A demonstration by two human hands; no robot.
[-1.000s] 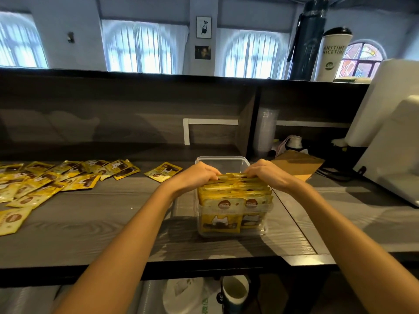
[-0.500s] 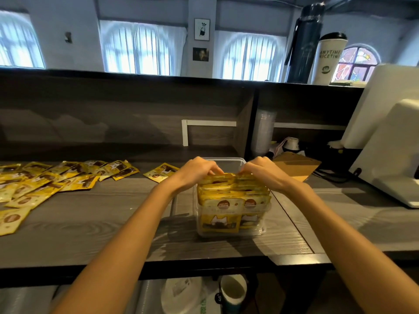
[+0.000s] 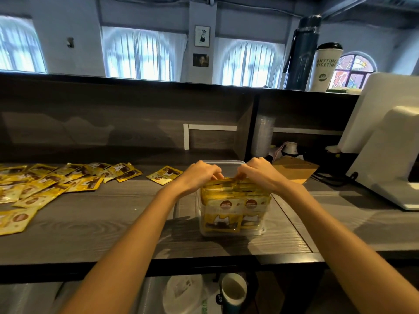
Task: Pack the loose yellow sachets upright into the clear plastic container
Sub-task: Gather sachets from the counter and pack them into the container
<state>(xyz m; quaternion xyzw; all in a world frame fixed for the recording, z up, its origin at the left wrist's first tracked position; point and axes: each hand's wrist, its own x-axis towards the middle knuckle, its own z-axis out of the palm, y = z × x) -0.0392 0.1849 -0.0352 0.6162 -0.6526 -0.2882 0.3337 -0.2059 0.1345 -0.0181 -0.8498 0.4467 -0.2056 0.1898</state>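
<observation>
A clear plastic container [image 3: 226,164] stands on the dark wooden counter, its near half packed with upright yellow sachets [image 3: 235,202]. My left hand [image 3: 199,174] and my right hand [image 3: 258,172] curl over the top edges of the rearmost sachets, fingers pinching them from behind. The far half of the container shows no sachets. Several loose yellow sachets [image 3: 52,184] lie flat in a spread at the left of the counter. One single sachet [image 3: 164,175] lies apart, just left of my left hand.
A brown cardboard piece [image 3: 294,169] lies behind the container on the right. A white machine [image 3: 385,150] fills the right side. A raised ledge at the back carries a dark bottle [image 3: 301,53] and a white cup [image 3: 324,66]. A cup [image 3: 233,290] sits below the counter's front edge.
Both hands have drawn closer together over the top of the packed sachets, and the fingers dig in behind the back row. The container stays in place.
</observation>
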